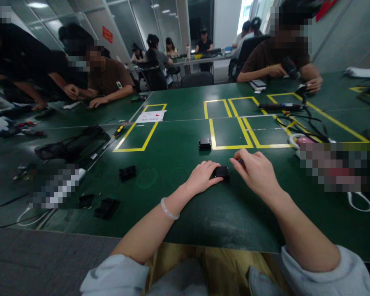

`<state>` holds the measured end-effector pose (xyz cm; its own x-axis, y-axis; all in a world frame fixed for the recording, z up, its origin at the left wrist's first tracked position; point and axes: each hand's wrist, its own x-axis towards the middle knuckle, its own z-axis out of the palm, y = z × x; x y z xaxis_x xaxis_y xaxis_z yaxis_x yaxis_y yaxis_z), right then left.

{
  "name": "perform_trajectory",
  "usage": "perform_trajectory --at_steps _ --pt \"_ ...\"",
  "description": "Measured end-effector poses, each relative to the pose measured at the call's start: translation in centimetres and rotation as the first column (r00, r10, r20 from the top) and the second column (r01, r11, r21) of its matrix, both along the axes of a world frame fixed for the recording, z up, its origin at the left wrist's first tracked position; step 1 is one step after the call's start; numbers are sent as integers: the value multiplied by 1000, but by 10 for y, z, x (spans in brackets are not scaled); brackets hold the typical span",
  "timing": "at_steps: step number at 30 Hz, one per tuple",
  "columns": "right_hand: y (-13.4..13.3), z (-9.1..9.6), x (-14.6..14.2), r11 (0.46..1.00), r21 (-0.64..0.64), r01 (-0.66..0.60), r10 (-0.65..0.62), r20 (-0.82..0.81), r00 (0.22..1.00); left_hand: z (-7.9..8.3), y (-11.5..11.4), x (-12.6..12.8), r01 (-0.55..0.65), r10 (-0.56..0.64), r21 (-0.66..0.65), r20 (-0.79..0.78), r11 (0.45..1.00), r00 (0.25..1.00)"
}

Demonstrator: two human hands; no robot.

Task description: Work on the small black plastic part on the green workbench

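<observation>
My left hand (201, 176), with a pale bracelet at the wrist, grips a small black box-shaped part (222, 173) between thumb and fingers on the green table (179, 222). To its right, my right hand (255, 169) is closed in a pinch, a short gap from the part. Something small and dark shows at those fingertips, too small to name. A similar black block (205, 144) stands just beyond my left hand. Farther left lie a black part (127, 173) and a black bracket-like piece (107, 208), both apart from my hands.
Yellow tape outlines (231, 147) mark the table ahead. On the right are black cables (316, 123) and a blurred-out pinkish item (329, 166). A yellow-black tool (119, 131) and a black bag (77, 144) lie left. Across the table, a person (283, 61) holds a dark power tool.
</observation>
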<state>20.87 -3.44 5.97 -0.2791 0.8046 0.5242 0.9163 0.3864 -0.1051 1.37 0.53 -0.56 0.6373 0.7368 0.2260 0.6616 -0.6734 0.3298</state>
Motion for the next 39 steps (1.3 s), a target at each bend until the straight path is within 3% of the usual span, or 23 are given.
perform_trajectory --at_steps 17,24,31,39 --pt "0 1 -2 999 6 35 -35 27 999 2 -1 0 -4 4 1 -7 1000 1000" --pt "-1 2 -2 1000 -16 -21 21 11 1000 3 -2 0 -8 8 6 -7 1000 1000" --pt "1 -1 -1 999 42 25 -26 27 999 4 -3 0 -8 8 -1 -11 1000 1000" --pt "0 1 -2 999 22 38 -38 35 999 4 -2 0 -8 8 -9 -17 1000 1000"
